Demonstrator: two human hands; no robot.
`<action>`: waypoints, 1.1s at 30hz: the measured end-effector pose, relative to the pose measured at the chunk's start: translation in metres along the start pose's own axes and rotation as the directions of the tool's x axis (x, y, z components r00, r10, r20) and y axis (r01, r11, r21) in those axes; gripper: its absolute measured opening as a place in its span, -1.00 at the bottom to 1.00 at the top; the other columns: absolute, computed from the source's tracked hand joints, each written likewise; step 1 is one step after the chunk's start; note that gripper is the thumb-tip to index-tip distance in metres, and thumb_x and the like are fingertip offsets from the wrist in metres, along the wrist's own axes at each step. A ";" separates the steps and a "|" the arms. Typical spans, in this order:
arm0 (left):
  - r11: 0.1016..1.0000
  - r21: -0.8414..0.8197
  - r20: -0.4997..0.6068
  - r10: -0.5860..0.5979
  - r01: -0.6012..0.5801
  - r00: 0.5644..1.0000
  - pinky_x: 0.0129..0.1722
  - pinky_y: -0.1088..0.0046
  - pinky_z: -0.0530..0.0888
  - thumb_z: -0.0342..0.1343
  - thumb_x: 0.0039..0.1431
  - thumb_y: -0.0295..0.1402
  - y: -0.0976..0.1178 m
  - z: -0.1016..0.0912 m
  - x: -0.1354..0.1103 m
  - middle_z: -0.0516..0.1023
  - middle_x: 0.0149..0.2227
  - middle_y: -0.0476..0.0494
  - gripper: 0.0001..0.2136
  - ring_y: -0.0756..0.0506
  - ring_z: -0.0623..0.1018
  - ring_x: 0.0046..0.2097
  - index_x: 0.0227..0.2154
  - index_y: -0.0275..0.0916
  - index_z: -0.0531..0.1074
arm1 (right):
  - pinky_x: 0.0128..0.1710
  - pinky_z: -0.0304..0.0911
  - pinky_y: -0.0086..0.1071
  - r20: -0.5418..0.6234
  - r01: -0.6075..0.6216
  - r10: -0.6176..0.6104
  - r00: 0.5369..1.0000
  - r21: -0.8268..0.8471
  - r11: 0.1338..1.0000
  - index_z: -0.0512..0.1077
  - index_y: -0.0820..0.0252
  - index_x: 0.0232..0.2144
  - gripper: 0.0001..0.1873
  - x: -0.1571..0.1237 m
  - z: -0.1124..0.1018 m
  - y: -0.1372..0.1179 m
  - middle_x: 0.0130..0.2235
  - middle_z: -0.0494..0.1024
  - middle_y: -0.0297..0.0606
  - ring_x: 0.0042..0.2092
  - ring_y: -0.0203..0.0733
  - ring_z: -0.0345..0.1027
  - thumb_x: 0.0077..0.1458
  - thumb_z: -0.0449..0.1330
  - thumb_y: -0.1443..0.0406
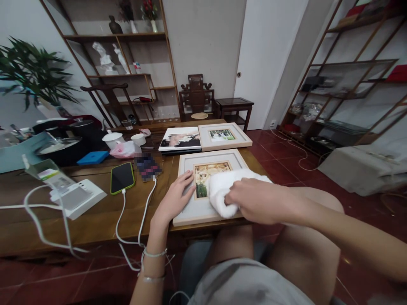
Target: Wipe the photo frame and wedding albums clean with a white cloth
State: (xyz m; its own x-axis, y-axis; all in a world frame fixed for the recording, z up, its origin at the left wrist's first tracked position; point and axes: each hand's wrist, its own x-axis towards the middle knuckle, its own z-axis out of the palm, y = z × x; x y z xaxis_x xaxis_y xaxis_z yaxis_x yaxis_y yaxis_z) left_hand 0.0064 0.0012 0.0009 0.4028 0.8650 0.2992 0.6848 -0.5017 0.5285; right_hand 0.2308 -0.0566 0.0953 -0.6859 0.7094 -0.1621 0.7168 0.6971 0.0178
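Left hand (173,199) lay flat, unclenched, on a framed picture (202,180) at the counter (98,216) near edge. Right hand (251,199) gripped a white cloth (222,186).

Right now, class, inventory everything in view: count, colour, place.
picture frames: two, pale wood, on table
cloth: one, white, on nearer frame
photo panel: one, white, left of farther frame
phone: one, green-edged, table's left
table: one, brown, beneath frames
plant: one, green, far left
shelf units: two, brown, back left, right
chairs: two, brown, behind table
door: one, white, back wall
small items: many, mixed, table and shelves
left hand: one, bare, on nearer frame
right hand: one, bare, grip on cloth
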 end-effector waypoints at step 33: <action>0.999 -0.008 -0.006 -0.031 0.031 1.000 0.19 0.20 0.18 -0.06 0.18 -0.25 0.001 -0.001 0.002 0.28 0.17 -0.22 -0.59 -0.16 0.25 0.21 0.06 -0.30 0.33 | -0.38 0.28 -0.13 -0.052 -0.059 0.052 0.997 -0.146 0.987 0.48 0.25 -0.44 -0.89 0.007 0.017 -0.066 -0.30 0.49 -0.02 -0.30 0.06 0.39 -0.04 0.14 0.41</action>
State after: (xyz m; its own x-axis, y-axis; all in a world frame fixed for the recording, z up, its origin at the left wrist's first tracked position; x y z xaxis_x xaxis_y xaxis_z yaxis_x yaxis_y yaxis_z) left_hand 0.0074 0.0021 0.0031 0.3781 0.8801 0.2871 0.6919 -0.4747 0.5440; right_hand 0.1809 -0.0999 0.0765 -0.6536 0.7489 -0.1094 0.7297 0.6619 0.1715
